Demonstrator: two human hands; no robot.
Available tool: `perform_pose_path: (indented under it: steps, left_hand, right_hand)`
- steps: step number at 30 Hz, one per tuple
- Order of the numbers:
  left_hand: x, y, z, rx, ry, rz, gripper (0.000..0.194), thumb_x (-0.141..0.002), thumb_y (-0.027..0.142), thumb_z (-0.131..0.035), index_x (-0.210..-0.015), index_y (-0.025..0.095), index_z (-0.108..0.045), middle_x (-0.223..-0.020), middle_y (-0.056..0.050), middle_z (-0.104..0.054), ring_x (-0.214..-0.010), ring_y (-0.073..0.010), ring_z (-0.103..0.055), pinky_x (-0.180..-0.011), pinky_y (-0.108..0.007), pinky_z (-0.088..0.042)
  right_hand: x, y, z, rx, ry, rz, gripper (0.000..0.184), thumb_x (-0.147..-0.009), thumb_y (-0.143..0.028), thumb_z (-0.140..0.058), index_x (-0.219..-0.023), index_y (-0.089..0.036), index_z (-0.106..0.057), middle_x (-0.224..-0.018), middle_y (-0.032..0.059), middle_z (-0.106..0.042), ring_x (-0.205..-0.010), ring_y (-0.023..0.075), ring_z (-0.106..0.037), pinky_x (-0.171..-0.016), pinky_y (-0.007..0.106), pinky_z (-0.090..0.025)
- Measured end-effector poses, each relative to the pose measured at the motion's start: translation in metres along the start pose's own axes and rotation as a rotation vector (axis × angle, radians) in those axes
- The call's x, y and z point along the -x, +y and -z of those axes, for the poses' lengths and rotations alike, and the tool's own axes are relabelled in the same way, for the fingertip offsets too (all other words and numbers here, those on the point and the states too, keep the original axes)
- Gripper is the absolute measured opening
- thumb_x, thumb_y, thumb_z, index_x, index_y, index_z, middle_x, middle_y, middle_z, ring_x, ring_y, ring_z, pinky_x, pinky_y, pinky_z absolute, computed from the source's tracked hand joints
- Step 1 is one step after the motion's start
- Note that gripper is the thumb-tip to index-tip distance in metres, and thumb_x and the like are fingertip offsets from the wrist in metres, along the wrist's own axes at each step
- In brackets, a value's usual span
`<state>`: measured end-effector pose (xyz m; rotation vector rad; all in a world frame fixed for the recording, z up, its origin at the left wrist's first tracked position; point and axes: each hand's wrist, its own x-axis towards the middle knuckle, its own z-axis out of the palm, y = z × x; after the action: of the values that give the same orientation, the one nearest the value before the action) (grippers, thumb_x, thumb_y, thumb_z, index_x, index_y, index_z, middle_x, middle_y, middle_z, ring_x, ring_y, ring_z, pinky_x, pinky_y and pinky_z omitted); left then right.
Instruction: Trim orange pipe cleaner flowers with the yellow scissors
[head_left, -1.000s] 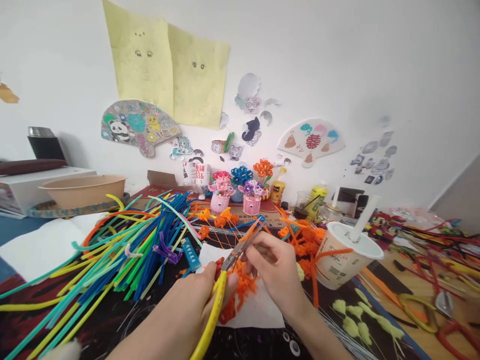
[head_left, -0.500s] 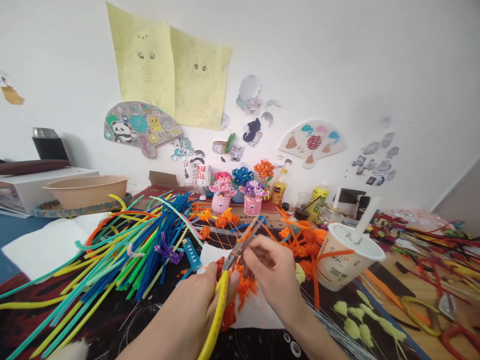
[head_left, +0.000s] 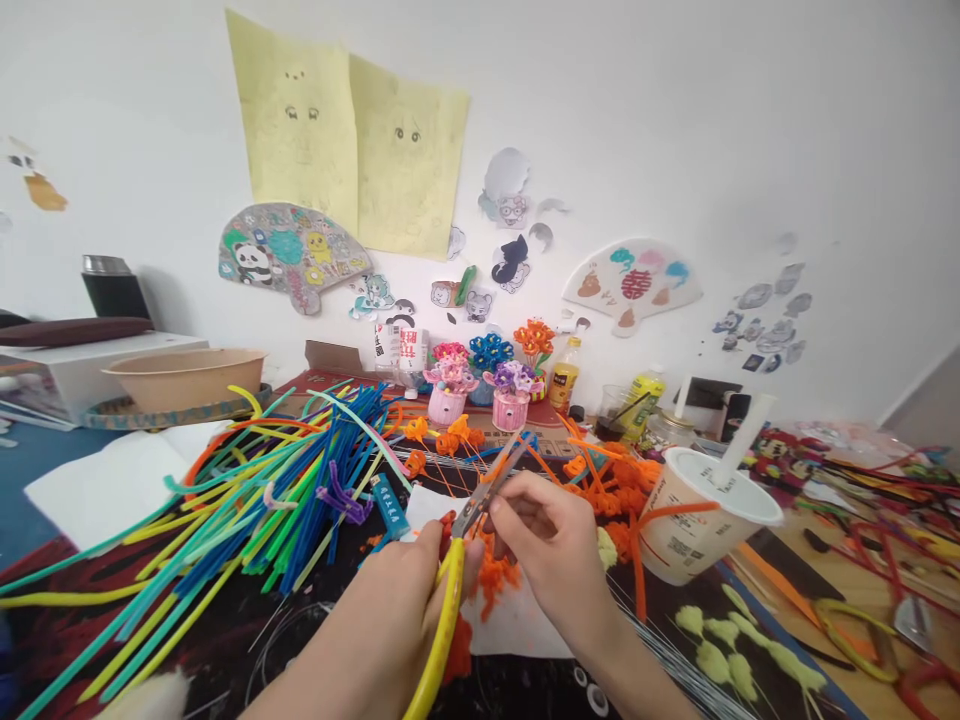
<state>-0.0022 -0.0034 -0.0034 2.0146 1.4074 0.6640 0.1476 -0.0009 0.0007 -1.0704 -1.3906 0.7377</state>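
My left hand (head_left: 394, 590) is closed around yellow-handled scissors (head_left: 442, 625), near their pivot. The metal blades point up and away, towards the back of the table. Beside the blades, my right hand (head_left: 544, 540) is closed in a pinch, its fingertips almost touching the metal. Whatever it pinches is mostly hidden; a thin orange strand shows between the hands. Fluffy orange pieces (head_left: 499, 580) lie below on a white sheet of paper (head_left: 514, 630). A blue packet (head_left: 390, 508) is just beyond my left hand.
A large bundle of coloured pipe cleaners (head_left: 300, 490) spreads on the left. Orange fuzzy flowers (head_left: 611, 485) and a lidded paper cup (head_left: 697, 520) stand to the right. Pots of fuzzy flowers (head_left: 511, 405) are at the back. Yellow-handled scissors (head_left: 855, 640) lie far right.
The whole view has shifted slightly to the right. My hands and the scissors keep nearly the same pose.
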Motion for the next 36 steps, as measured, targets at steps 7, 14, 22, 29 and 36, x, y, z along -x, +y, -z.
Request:
perform_pose_path:
  steps: [7, 14, 22, 29, 36]
  left_hand:
    - [-0.004, 0.003, 0.006, -0.031, -0.044, 0.035, 0.037, -0.085, 0.052, -0.035, -0.067, 0.023, -0.050, -0.054, -0.001, -0.054, -0.051, -0.0183, -0.053, -0.048, -0.024, -0.032]
    - [-0.001, 0.003, 0.003, 0.033, 0.080, 0.010, 0.037, -0.083, 0.050, -0.040, -0.061, 0.023, -0.050, -0.054, -0.002, -0.054, -0.052, -0.0194, -0.055, -0.050, -0.025, -0.032]
    - [-0.002, 0.006, 0.010, -0.058, -0.082, 0.010, 0.039, -0.086, 0.052, -0.029, -0.070, 0.023, -0.049, -0.059, -0.003, -0.056, -0.054, -0.0198, -0.053, -0.051, -0.026, -0.032]
    - [-0.004, 0.001, 0.003, -0.092, -0.004, 0.015, 0.035, -0.088, 0.043, -0.034, -0.065, 0.022, -0.050, -0.058, -0.002, -0.054, -0.054, -0.0178, -0.053, -0.049, -0.024, -0.031]
    - [-0.004, 0.000, 0.001, -0.092, -0.016, 0.050, 0.033, -0.088, 0.039, -0.034, -0.068, 0.021, -0.052, -0.060, -0.002, -0.054, -0.055, -0.0174, -0.054, -0.051, -0.024, -0.034]
  right_hand:
    - [0.001, 0.000, 0.001, 0.008, -0.006, 0.011, 0.017, -0.079, -0.026, -0.058, -0.065, -0.018, -0.058, -0.058, -0.0016, -0.057, -0.051, 0.0113, -0.051, -0.049, 0.022, -0.042]
    - [0.002, 0.003, 0.000, 0.024, -0.030, 0.006, 0.016, -0.080, -0.025, -0.058, -0.066, -0.018, -0.059, -0.060, -0.0007, -0.060, -0.054, 0.0120, -0.053, -0.050, 0.022, -0.043]
    - [0.003, -0.001, 0.000, 0.063, -0.015, 0.007, 0.018, -0.082, -0.027, -0.057, -0.066, -0.018, -0.057, -0.058, -0.0021, -0.056, -0.051, 0.0115, -0.050, -0.049, 0.022, -0.041]
    - [0.004, -0.002, -0.001, 0.043, -0.025, -0.002, 0.019, -0.082, -0.027, -0.057, -0.065, -0.018, -0.057, -0.058, -0.0020, -0.057, -0.051, 0.0111, -0.051, -0.049, 0.022, -0.041]
    - [0.003, 0.001, 0.000, 0.045, -0.029, -0.019, 0.020, -0.081, -0.028, -0.057, -0.064, -0.018, -0.056, -0.056, -0.0021, -0.055, -0.049, 0.0115, -0.049, -0.047, 0.022, -0.039]
